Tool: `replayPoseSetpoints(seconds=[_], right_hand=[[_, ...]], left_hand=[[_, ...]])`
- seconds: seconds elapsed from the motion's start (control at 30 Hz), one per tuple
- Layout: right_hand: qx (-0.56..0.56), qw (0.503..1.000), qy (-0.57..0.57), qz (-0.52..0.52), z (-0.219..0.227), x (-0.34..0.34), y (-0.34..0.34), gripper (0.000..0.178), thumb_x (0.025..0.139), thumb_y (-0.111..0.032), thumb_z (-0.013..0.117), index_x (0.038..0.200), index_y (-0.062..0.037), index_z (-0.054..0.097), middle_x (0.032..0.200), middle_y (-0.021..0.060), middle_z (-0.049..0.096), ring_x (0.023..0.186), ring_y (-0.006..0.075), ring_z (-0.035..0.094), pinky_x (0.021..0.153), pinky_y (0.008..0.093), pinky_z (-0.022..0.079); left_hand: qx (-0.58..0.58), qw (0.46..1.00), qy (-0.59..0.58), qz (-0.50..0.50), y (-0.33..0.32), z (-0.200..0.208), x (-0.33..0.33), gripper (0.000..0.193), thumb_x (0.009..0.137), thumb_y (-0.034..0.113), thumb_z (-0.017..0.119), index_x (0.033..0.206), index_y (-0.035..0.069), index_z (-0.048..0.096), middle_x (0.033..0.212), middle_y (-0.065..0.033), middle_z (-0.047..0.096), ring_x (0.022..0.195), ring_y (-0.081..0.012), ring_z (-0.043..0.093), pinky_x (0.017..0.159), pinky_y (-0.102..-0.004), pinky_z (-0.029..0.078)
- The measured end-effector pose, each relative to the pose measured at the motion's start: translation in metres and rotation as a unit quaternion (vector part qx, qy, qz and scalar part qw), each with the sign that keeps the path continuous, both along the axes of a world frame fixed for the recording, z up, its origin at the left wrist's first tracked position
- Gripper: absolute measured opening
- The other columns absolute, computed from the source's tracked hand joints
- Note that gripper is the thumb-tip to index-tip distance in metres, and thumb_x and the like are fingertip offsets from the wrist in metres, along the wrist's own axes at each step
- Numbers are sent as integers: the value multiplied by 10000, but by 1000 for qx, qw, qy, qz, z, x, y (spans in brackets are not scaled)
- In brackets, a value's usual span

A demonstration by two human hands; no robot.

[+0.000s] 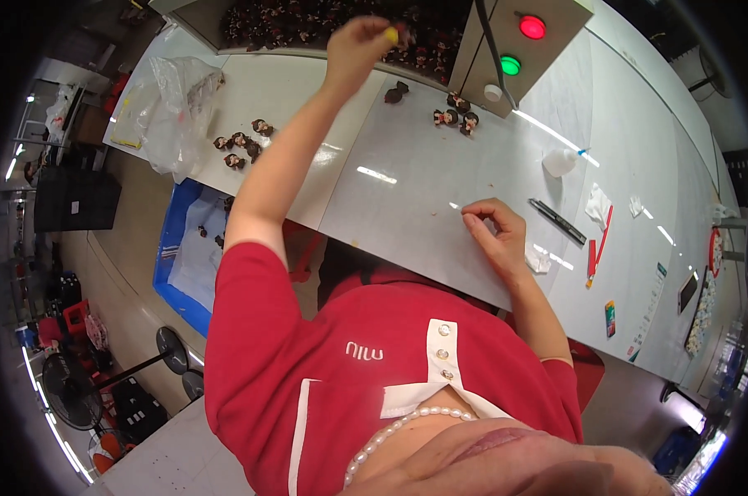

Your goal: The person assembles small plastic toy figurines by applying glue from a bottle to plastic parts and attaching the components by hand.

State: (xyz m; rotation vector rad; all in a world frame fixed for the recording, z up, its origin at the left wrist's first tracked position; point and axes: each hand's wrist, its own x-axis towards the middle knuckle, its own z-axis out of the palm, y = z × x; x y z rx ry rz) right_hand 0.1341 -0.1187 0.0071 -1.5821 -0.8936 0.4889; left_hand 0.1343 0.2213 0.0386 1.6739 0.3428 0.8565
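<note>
My left hand is stretched out to the far edge of the table, over the front of a bin full of small dolls. Its fingers are pinched on a small figurine, which is blurred, and a yellow patch shows at a fingertip. Near the table's front edge rests my right hand, thumb and forefinger drawn together; what they hold, if anything, is too small to name. Dark-haired figurines stand in a little group beyond it. A single dark piece lies nearer the bin.
Left of my arm are more figurines and a clear plastic bag. A blue crate sits below. A control box with red and green lights stands at the back. To the right lie a white bottle, a black pen and red tools.
</note>
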Motion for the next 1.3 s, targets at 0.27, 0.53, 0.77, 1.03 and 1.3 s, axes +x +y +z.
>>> replayPoseSetpoints(seconds=[0.27, 0.53, 0.77, 1.03, 1.3], right_hand=[[71, 977, 197, 39, -7, 11, 7, 382, 845, -78, 650, 1201, -9, 528, 1090, 79, 583, 939, 118, 567, 836, 247, 457], [79, 972, 198, 98, -10, -2, -1, 488, 808, 22, 668, 1260, -15, 484, 1160, 66, 537, 1078, 143, 533, 911, 278, 452], [105, 992, 76, 6, -9, -7, -3, 422, 761, -40, 732, 1146, -17, 563, 958, 42, 590, 873, 114, 572, 792, 250, 484], [40, 999, 6, 30, -9, -2, -3, 463, 746, -101, 745, 1173, -41, 577, 868, 21, 563, 793, 104, 539, 749, 243, 467], [59, 977, 179, 100, 0, 1, -5, 356, 901, -113, 555, 1247, -32, 537, 1036, 28, 541, 979, 123, 530, 904, 263, 427]], left_hand=[[-343, 912, 28, -224, -151, -29, -123, 267, 849, 51, 602, 1093, -42, 546, 1021, -129, 642, 927, -194, 626, 863, -296, 479], [-444, 854, 61, -262, -181, -37, -120, 274, 874, 89, 565, 1131, 6, 520, 1044, -101, 629, 948, -170, 606, 832, -285, 463], [-448, 855, 75, -250, -199, -36, -115, 352, 901, 122, 549, 1236, 59, 459, 1101, -80, 609, 985, -153, 584, 836, -290, 451], [-514, 802, 99, -286, -194, -34, -116, 385, 905, 124, 547, 1262, 28, 441, 1144, -86, 590, 1041, -168, 575, 882, -315, 473], [-473, 827, 143, -267, -189, -22, -127, 340, 890, 116, 575, 1210, 19, 515, 1134, -65, 588, 981, -137, 580, 833, -292, 492]])
